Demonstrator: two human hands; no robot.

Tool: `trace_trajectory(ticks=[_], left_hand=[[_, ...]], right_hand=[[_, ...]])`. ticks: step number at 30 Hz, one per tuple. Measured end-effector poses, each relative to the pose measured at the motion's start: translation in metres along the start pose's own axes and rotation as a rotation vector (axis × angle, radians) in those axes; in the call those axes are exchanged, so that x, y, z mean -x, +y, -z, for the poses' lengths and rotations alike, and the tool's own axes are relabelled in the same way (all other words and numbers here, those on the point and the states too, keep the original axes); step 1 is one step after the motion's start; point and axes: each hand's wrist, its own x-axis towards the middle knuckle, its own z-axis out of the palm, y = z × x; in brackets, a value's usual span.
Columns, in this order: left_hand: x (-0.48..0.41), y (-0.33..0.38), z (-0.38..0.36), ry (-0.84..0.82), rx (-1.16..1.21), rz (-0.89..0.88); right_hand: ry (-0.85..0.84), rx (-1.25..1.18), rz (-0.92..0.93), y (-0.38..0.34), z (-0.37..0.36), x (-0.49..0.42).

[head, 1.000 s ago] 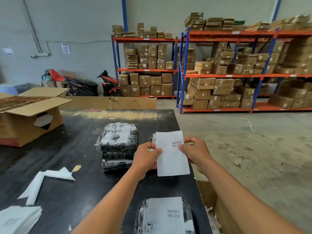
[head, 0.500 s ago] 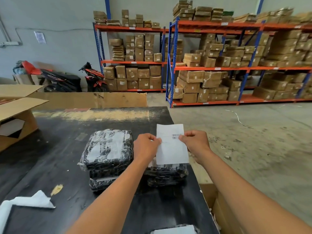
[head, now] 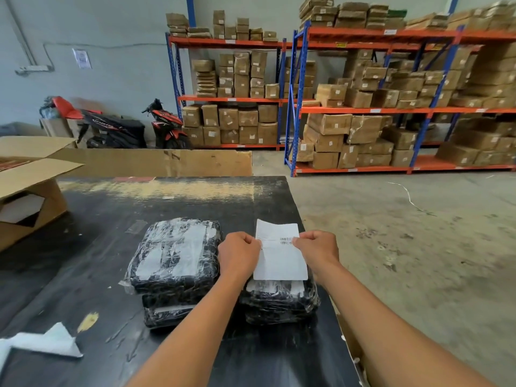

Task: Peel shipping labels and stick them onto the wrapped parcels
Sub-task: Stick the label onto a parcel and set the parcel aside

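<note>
- Head view puts the left hand [head: 238, 254] closest in, fingers curled tight, thumb and forefinger pinching the left edge of a white rectangular paper shipping label [head: 280, 261] high up, level with its barcode.
- Right hand [head: 317, 251] mirrors it, fingers curled in and pinching the right edge at the same height, just beside the barcode.
- Both grips sit high on the sheet, so it hangs flat between them with its printed face to the camera. That hold probably keeps a sticky back from folding on itself and lets the sheet be squared up before it goes down.
- Whether the backing is already off cannot be told from this side.
- Directly beneath the label lies a black film-wrapped parcel [head: 282, 305] near the bench's right edge. The label's lower edge is over its top face, and contact between them cannot be made out.
- Just beside it on the left is a stack of black film-wrapped parcels [head: 176, 255], likely kept close so each is within reach for its own label.
- All rest on a scuffed black bench [head: 97, 275]. A crumpled white paper sheet [head: 50, 343] lies at the near left, well apart from the parcels, and may be peeled waste.
- An open brown cardboard box [head: 33, 208] sits at the far left, and blue-and-orange steel shelving [head: 363, 110] loaded with cartons stands beyond.
</note>
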Motion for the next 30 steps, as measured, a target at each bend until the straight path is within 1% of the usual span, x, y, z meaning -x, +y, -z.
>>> trace_trajectory(ticks=[8,16,24,30], left_hand=[[0.001,-0.001,-0.01,0.023,-0.05,0.044],[-0.003,-0.005,-0.019,0.05,-0.013,0.117],[-0.008,-0.01,-0.021,0.09,-0.01,0.102],[-0.012,-0.012,-0.02,0.074,0.006,0.08]], right_hand=[[0.058,-0.025,-0.032,0.011,-0.005,-0.003],[0.069,0.072,-0.034,0.01,-0.008,-0.009],[0.071,0.174,-0.033,0.007,-0.012,-0.012],[0.087,0.249,-0.066,0.004,-0.013,-0.014]])
